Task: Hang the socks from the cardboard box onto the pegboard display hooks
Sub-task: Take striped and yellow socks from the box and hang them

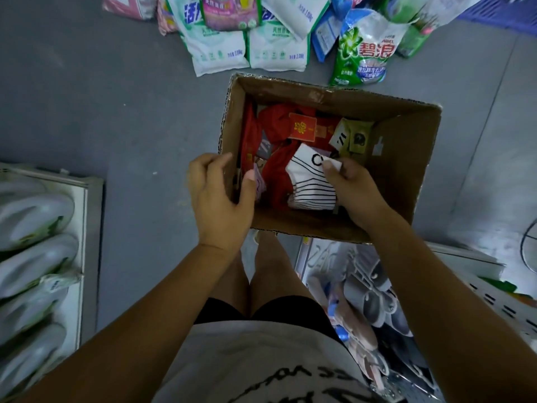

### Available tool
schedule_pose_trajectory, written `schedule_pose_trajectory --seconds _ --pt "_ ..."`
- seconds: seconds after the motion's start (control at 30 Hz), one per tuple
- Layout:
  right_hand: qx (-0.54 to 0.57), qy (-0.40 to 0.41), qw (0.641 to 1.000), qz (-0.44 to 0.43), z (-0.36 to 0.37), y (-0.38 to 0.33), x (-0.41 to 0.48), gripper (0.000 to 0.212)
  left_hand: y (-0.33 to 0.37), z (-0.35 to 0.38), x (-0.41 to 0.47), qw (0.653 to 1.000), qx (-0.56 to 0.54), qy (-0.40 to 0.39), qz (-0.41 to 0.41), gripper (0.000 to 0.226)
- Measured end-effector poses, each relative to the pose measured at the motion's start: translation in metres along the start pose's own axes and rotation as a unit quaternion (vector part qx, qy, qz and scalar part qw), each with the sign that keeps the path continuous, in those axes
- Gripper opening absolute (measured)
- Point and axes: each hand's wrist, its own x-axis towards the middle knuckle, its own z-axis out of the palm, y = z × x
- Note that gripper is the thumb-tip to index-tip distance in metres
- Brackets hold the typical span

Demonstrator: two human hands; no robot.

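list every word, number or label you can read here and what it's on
"碧浪": green detergent bag on the floor beyond the cardboard box.
"71": tilted card tag inside the box.
"C": white striped socks pinched by the right hand; the rest is covered.
Too blurred to read: gold print on the red card, small print on the white detergent bags, lettering on the shirt.

detergent bags [276, 50] heaped at far edge of grey floor [87, 97]; pale bottles [37, 219] on white shelf [82, 205], left edge; purple crate [502, 16], far-right corner.
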Motion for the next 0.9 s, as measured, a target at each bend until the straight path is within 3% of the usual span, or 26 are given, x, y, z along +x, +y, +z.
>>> schedule_pose_trajectory --seconds 0.07,0.17,0.23,0.43,0.53,0.6,0.8,0.9 --pt "0.161 -0.048 0.985 0.033 0.004 -0.006 -0.011 0.033 0.012 0.0 0.007 0.985 -0.086 -0.138 -0.05 0.034" --pt "0.321 -0.1 0.94 0.066 0.011 -0.012 -0.009 0.032 0.019 0.009 0.019 0.885 -0.179 -0.395 -0.172 0.034" --pt "0.355 -0.089 0.926 0.088 0.016 -0.011 0.002 0.033 0.012 0.019 0.024 0.86 -0.166 -0.445 -0.184 0.034" --pt "0.389 0.042 0.906 0.16 0.015 0.006 0.057 0.038 -0.004 0.032 0.035 0.889 -0.164 -0.374 -0.208 0.026" --pt "0.401 0.077 0.89 0.203 0.005 0.02 0.087 0.025 -0.008 0.032 0.041 0.909 -0.153 -0.316 -0.224 0.031" --pt "0.407 0.09 0.883 0.217 0.001 0.028 0.106 0.038 -0.01 0.032 0.044 0.908 -0.164 -0.303 -0.238 0.029" --pt "0.396 0.13 0.885 0.209 0.003 0.045 0.137 0.031 -0.015 0.038 0.047 0.89 -0.206 -0.31 -0.264 0.024" --pt "0.451 0.158 0.85 0.221 0.003 0.042 0.146 0.037 -0.015 0.043 0.046 0.885 -0.214 -0.312 -0.272 0.024"
